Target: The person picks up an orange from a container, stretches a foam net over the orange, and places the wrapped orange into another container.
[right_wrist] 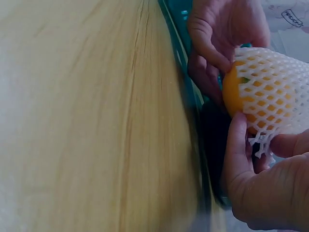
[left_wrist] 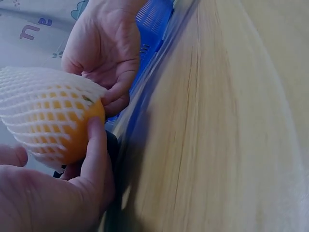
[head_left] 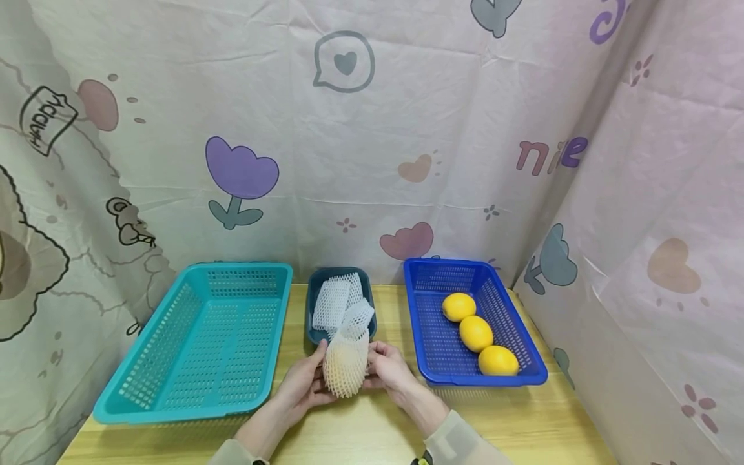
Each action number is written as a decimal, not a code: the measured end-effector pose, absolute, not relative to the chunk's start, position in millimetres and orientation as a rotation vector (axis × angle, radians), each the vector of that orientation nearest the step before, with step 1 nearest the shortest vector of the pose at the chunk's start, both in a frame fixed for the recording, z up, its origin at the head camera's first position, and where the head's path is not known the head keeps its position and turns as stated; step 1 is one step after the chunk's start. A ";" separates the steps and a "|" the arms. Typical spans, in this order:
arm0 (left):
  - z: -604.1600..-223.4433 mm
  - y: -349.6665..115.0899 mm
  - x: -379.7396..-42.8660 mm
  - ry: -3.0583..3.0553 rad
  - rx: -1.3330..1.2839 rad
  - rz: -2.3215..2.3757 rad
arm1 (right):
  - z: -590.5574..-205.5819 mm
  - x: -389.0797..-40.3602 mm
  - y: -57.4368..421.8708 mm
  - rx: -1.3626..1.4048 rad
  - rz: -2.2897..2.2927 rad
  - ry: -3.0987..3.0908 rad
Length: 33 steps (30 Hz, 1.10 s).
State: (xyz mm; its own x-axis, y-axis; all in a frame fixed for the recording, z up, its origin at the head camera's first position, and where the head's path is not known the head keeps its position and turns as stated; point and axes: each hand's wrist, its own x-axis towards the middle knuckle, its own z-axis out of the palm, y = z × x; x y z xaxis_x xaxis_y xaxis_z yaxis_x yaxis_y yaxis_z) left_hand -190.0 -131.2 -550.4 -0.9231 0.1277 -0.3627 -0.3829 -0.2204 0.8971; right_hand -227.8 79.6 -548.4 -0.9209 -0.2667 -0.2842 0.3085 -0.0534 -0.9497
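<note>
Both hands hold an orange (left_wrist: 81,137) partly covered by a white foam net sleeve (head_left: 347,361), close over the front of the small dark bin. My left hand (head_left: 302,384) grips it from the left, its fingers at the bare end in the left wrist view. From the other side my right hand (head_left: 392,371) pinches the net's edge and the fruit. Bare orange skin shows at the end nearest me, with a small green stem spot by the net's rim. The sleeve's other end hangs loose and narrow over the bin.
More foam net sleeves (head_left: 332,303) lie in the small dark bin (head_left: 314,279) at the back middle. A teal basket (head_left: 217,361) stands at left. The blue basket (head_left: 427,349) at right holds three more oranges (head_left: 476,334). Patterned cloth (head_left: 349,161) hangs behind the wooden table (head_left: 360,433).
</note>
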 end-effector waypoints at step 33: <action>-542.2 -122.1 -182.1 1.730 -0.463 2.349 | -541.8 -223.5 80.2 -0.056 -2.146 1.746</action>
